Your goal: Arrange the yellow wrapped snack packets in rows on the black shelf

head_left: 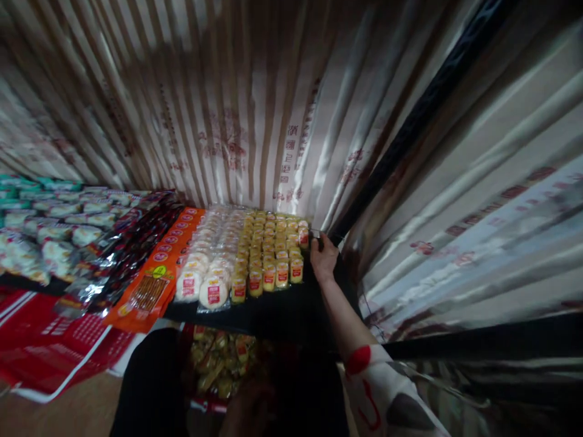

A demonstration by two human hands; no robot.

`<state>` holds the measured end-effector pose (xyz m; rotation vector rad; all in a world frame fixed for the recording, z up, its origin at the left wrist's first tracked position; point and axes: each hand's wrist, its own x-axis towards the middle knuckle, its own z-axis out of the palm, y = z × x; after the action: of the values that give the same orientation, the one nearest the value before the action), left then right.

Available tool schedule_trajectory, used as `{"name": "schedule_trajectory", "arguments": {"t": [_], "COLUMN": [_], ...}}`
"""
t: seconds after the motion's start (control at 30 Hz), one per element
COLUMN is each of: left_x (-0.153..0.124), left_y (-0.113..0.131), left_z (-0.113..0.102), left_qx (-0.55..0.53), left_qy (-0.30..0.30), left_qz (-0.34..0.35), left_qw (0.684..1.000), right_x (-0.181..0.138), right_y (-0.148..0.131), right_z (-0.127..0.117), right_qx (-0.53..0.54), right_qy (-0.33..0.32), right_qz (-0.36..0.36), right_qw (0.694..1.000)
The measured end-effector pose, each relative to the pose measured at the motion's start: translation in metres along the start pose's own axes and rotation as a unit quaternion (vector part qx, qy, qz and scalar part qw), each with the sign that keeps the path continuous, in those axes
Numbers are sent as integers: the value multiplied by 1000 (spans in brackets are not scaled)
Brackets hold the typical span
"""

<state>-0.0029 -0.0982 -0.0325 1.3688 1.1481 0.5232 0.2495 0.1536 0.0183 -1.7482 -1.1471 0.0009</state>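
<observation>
My right hand (324,258) reaches to the back right corner of a dark shelf (273,318). Its fingers are curled at the end of the rows of small yellow packets (268,273), close beside the last one; what they pinch, if anything, is hidden. The packets stand in neat rows and carry red labels. Low in the frame, my left hand (248,403) is a dim shape at the near edge of a red container. Loose yellow packets (221,361) fill that container between my knees. Shadow hides the left fingers.
Left of the yellow rows lie white round packs (213,292), orange bags (150,285), dark shiny packs (132,240) and white bags (59,252). Pleated printed curtains (255,121) hang behind. A dark post (410,133) rises at the right. A red bag (59,340) sits lower left.
</observation>
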Motion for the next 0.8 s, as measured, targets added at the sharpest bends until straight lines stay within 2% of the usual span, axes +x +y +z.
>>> {"name": "schedule_trajectory", "arguments": {"t": [0.1,0.17,0.23,0.27,0.3,0.37,0.43,0.47,0.53,0.63,0.8], "left_x": [-5,-11,-16,-18,-20,-20,-18,-16,-9,1,8], "left_y": [-3,-4,-7,-9,-12,-19,-27,-31,-40,-54,-71], "left_z": [-6,-11,-17,-20,-23,-31,-41,-46,-60,-79,-91], "left_qx": [53,84,111,122,132,165,219,252,305,349,361], "left_qy": [49,65,73,76,76,71,64,62,73,105,124], "left_qz": [-22,-45,-59,-63,-63,-59,-55,-58,-73,-134,-170], "left_qw": [997,993,989,988,986,982,972,964,947,922,908], "right_x": [-33,-70,-117,-143,-169,-217,-258,-274,-299,-320,-332], "right_y": [-32,-54,-69,-72,-72,-66,-54,-48,-39,-30,-15], "right_z": [-33,-56,-74,-80,-84,-83,-76,-70,-60,-47,-34], "right_qx": [139,218,249,249,240,200,139,110,68,39,2], "right_qy": [61,64,22,-19,-91,-256,-425,-468,-515,-557,-552], "right_qz": [26,37,41,41,35,12,-18,-22,-25,-42,1], "right_qw": [988,973,968,968,966,946,894,876,854,828,834]}}
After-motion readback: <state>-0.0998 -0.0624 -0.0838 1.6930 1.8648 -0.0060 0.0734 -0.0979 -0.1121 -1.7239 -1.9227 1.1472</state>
